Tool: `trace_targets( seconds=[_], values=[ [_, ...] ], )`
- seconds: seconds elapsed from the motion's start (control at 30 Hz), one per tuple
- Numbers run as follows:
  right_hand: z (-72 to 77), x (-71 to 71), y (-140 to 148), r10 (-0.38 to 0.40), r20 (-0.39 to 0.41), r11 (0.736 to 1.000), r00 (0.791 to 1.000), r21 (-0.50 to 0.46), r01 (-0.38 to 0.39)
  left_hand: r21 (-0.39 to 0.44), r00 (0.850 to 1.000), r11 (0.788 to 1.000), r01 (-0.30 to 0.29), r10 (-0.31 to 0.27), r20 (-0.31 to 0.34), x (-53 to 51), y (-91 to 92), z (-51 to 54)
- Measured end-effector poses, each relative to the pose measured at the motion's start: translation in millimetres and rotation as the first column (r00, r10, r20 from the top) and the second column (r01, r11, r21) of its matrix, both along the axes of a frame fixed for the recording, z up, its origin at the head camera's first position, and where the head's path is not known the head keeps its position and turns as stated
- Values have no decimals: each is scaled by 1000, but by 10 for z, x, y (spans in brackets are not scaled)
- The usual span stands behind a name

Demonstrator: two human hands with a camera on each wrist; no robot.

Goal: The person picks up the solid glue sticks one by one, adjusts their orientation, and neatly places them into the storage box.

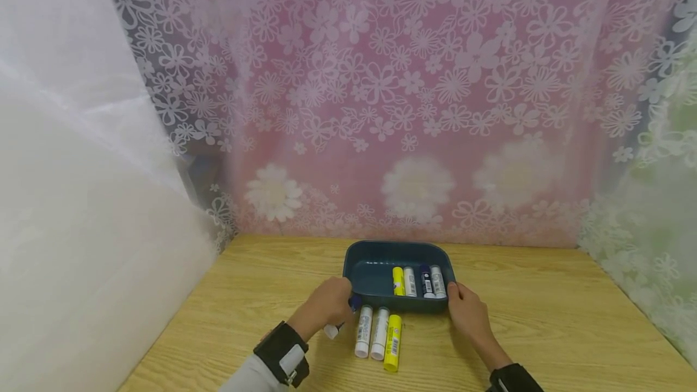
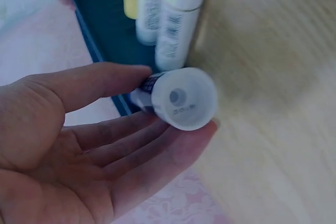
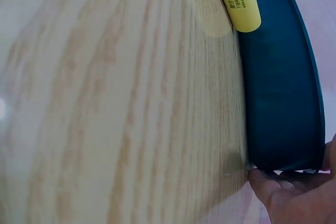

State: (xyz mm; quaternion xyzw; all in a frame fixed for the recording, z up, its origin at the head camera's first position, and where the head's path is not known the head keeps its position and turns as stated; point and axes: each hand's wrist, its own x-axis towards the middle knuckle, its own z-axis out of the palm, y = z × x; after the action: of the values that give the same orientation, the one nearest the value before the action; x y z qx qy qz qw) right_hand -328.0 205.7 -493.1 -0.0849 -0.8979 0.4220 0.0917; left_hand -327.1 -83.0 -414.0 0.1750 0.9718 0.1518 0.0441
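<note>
My left hand [image 1: 325, 306] pinches a dark blue glue stick with a white end [image 2: 185, 99] between thumb and fingers, just outside the front left corner of a dark teal tray [image 1: 376, 302]. At the tray's front right corner, my right hand [image 1: 469, 314] grips its wall, thumb near the rim. Inside the tray's right half lie a yellow stick [image 1: 399, 282], a white one [image 1: 410, 282], a dark blue one [image 1: 426, 282] and another white one [image 1: 437, 282]. Two white sticks [image 1: 363, 333] [image 1: 379, 334] and a yellow stick [image 1: 392, 343] lie before the tray.
The wooden table [image 1: 533, 319] extends on both sides of the tray. Behind it hangs a pink floral curtain [image 1: 337, 107], with a white sheet [image 1: 81, 198] at the left and a pale green floral sheet [image 1: 648, 241] at the right.
</note>
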Motion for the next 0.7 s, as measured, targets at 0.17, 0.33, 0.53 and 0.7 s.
trace_targets(
  seconds=[0.17, 0.33, 0.53, 0.7],
  values=[
    [-1, 6, -2, -4, -1, 1000, 1000, -10, 4, -47, 998, 999, 2, 1, 64, -6, 39, 113],
    [1, -2, -8, 2, 16, 1000, 1000, -7, -2, -78, 994, 997, 15, -7, 108, -5, 57, 193],
    [10, 1, -13, 0, 12, 1000, 1000, -18, 0, -119, 987, 993, 12, 7, 161, -28, 120, 278],
    [15, 12, -12, -4, 0, 1000, 1000, -14, 4, -162, 980, 987, 22, 11, 198, -52, 191, 373]
  ],
)
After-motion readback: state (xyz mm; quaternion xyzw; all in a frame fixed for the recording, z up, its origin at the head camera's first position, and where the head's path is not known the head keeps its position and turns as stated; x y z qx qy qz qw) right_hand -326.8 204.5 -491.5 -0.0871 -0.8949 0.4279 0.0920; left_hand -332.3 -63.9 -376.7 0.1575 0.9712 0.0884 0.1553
